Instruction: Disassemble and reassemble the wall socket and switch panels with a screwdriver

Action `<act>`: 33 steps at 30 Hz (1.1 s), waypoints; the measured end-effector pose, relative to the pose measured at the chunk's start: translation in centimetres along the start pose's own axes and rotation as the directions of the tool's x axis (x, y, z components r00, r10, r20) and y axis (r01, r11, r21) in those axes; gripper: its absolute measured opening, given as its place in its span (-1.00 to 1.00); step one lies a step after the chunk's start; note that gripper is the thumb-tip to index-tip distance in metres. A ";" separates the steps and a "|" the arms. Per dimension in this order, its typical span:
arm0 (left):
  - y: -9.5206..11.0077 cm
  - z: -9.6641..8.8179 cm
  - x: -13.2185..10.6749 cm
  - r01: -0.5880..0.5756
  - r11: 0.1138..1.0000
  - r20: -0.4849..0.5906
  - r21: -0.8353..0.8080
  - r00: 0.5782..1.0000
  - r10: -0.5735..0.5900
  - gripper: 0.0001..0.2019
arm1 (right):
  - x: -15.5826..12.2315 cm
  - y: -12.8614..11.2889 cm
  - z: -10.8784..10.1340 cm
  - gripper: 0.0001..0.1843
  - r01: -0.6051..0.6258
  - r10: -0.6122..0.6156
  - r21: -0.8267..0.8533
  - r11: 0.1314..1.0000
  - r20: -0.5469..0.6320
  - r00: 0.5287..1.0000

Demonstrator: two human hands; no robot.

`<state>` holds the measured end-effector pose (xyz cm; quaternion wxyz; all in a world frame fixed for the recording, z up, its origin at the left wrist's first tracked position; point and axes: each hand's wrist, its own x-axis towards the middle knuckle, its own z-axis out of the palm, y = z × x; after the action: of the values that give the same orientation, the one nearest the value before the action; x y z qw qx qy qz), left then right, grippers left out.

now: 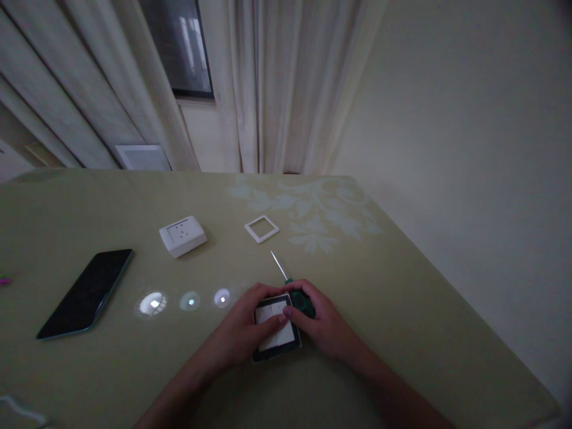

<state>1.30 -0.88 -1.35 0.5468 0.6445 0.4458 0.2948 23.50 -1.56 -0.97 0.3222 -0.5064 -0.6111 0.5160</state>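
Close to me, both hands hold a wall switch (279, 341) with white rocker plates set in a dark surround. My left hand (245, 328) grips its left side, thumb lying across the white face. At the right side, my right hand (328, 325) has its thumb on the switch's upper right corner. A screwdriver (302, 302) with a green handle sits between the right thumb and index finger, its metal shaft pointing away to the upper left. Whether the hand grips this handle or only rests around it is unclear. Beyond the shaft tip lies a white square frame (274, 232), flat on the table.
A white socket box (185, 237) stands left of the frame. Farther left lies a dark tablet or phone (87, 295). A cable (20, 410) shows at the lower left of the table (402, 310). Curtains (286, 77) and a wall (469, 149) border the far and right sides.
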 end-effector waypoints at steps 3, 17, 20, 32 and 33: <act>0.3 0.0 0.0 0.013 1.000 0.002 -0.003 1.000 -0.013 -0.57 | 0.0 -0.1 0.0 -0.61 0.016 -0.016 -0.025 1.000 0.005 1.000; 0.5 -0.2 0.2 0.043 0.999 0.027 -0.016 0.999 -0.043 -0.55 | 0.3 -0.4 -0.3 -0.62 0.015 -0.013 -0.027 1.000 0.044 0.999; 0.2 -0.2 0.2 0.048 0.998 0.025 -0.036 0.999 -0.047 -0.54 | 0.5 -0.1 -0.3 -0.60 0.014 -0.014 -0.006 1.000 0.036 0.999; 0.3 -0.1 -0.5 -0.076 0.993 -0.010 0.087 0.997 0.077 -0.63 | 0.5 0.4 -0.3 -0.61 0.033 -0.033 -0.006 0.999 0.011 0.999; 0.2 0.0 -0.6 -0.087 0.991 -0.026 0.102 0.996 0.090 -0.65 | 0.5 0.4 -0.3 -0.62 0.033 -0.033 -0.013 0.999 0.005 0.999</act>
<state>1.13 -1.41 -1.09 0.4929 0.6860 0.4393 0.3058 23.75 -1.01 -1.35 0.3260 -0.4973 -0.6232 0.5079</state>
